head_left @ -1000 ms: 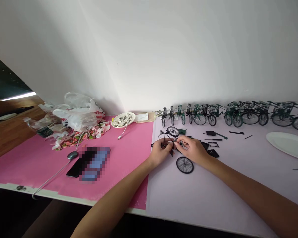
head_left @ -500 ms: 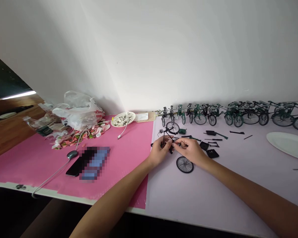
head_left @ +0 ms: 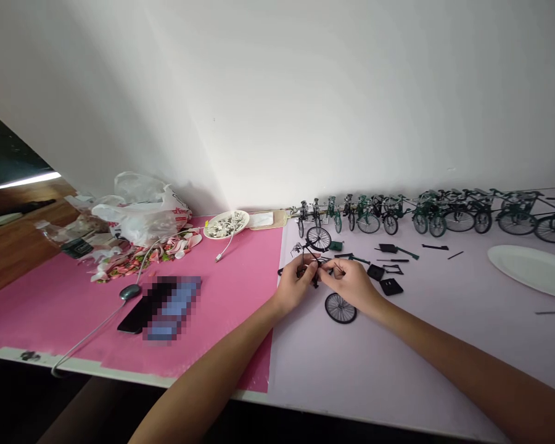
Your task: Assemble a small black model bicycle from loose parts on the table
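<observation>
My left hand (head_left: 297,279) is closed around a small black model bicycle (head_left: 311,248), tilted, with one spoked wheel pointing away from me at the top. Against its frame, my right hand (head_left: 349,277) is pinched, the fingertips meeting those of the left. Whatever lies between the right fingertips is too small to make out. A loose black wheel (head_left: 340,308) lies flat on the table just below the hands. Beside the right hand are black square pieces (head_left: 391,287) and a green part (head_left: 336,245).
A row of assembled model bicycles (head_left: 425,213) stands along the wall. A white oval plate (head_left: 531,271) lies at right. On the pink side are a phone (head_left: 143,311), a cable with a dark round piece (head_left: 130,291), a plastic bag (head_left: 143,213) and a dish of small pieces (head_left: 226,224).
The camera view has shifted slightly, so everything appears a little further left. Both hands keep nearly the same hold on the model bicycle.
</observation>
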A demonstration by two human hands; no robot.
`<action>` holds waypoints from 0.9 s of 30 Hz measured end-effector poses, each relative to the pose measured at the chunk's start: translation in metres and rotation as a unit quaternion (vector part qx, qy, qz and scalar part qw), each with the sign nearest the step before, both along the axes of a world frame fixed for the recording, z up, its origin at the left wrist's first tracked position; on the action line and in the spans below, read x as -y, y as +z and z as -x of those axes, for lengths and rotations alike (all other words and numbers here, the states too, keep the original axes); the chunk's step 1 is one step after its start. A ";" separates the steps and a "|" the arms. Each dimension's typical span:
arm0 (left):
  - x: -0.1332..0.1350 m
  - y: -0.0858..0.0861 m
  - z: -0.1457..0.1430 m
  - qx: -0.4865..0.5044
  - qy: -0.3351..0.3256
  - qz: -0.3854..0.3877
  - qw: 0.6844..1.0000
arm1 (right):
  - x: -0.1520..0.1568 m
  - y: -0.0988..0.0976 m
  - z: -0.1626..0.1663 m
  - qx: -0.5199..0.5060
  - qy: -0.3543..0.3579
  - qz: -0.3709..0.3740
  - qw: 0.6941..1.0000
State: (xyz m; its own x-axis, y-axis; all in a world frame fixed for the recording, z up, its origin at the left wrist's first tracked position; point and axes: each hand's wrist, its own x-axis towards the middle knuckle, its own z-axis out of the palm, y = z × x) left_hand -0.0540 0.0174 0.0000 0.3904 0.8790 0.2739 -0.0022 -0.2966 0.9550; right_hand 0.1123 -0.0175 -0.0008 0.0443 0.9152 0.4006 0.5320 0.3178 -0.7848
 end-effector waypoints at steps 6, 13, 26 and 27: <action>0.000 0.001 -0.001 0.013 -0.002 0.014 1.000 | 0.001 0.001 0.000 -0.006 -0.010 -0.017 1.000; -0.001 0.006 0.002 0.033 -0.008 0.020 0.999 | -0.002 -0.003 -0.002 -0.046 0.022 -0.011 0.999; -0.004 0.004 0.001 0.050 -0.009 0.032 0.998 | -0.001 0.004 -0.003 -0.105 0.011 -0.002 0.994; -0.004 0.003 0.002 0.050 -0.014 0.034 0.998 | -0.001 0.004 -0.004 -0.107 0.010 -0.003 0.994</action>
State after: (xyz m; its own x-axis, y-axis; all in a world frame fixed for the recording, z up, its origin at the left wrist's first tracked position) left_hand -0.0555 0.0213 0.0030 0.3887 0.8861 0.2524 -0.1063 -0.2290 0.9676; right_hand 0.1160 -0.0161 0.0032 0.1107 0.9141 0.3901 0.3474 0.3321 -0.8769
